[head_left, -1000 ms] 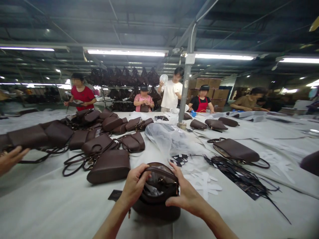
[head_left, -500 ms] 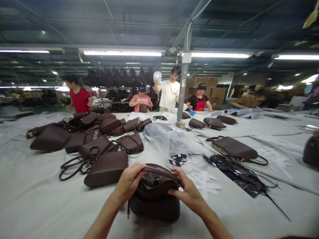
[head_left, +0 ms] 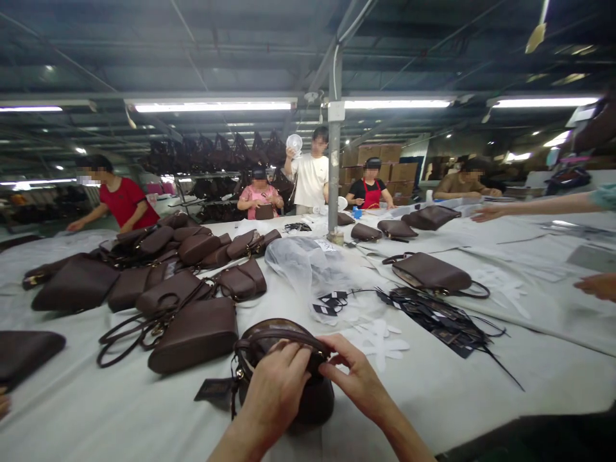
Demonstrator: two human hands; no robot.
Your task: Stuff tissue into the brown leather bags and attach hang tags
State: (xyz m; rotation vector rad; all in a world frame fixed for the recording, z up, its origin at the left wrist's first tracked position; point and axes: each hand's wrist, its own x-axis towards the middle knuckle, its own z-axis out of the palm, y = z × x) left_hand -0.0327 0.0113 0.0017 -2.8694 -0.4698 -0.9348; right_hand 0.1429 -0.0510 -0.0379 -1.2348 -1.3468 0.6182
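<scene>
A dark brown handbag (head_left: 318, 405) stands upright on the table in front of me, its mouth open and its handle arched over the top. My left hand (head_left: 280, 385) reaches across its front with fingers bunched at the opening; the fingertips are hidden, so what they pinch cannot be seen. With thumb and fingers, my right hand (head_left: 352, 372) grips the bag's upper right edge near the handle's end. A black hang tag (head_left: 215, 389) lies at the bag's left side.
Brown handbags (head_left: 195, 333) are heaped on the left. Black tags with cords (head_left: 433, 321) lie right of centre, near a clear plastic bag (head_left: 308, 263) and a grey post (head_left: 334, 167). A co-worker's arm (head_left: 534, 206) reaches in from the right; others stand across the table.
My left hand has moved from the handle down to the bag's mouth. A black tag now shows at the bag's left. A co-worker's arm and a far brown bag appear at right.
</scene>
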